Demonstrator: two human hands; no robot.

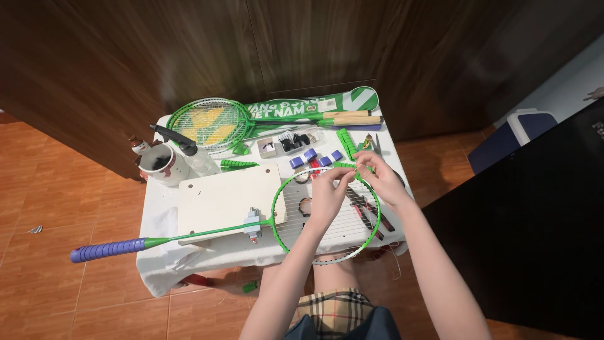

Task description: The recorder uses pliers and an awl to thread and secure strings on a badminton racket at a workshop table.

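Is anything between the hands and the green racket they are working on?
No. Both the left hand and the right hand are already at the top rim of the green racket, fingertips together, nothing in between.

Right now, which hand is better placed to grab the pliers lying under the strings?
Right, probably. The right hand pinches at the racket frame top, directly above the pliers. The left hand sits further left, over the strings' middle.

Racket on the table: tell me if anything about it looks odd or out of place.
The green racket is only partly strung: its strings run one way, with no cross weave visible. Its purple-gripped handle juts well past the table's left edge. Both hands, left and right, pinch at the frame's far rim.
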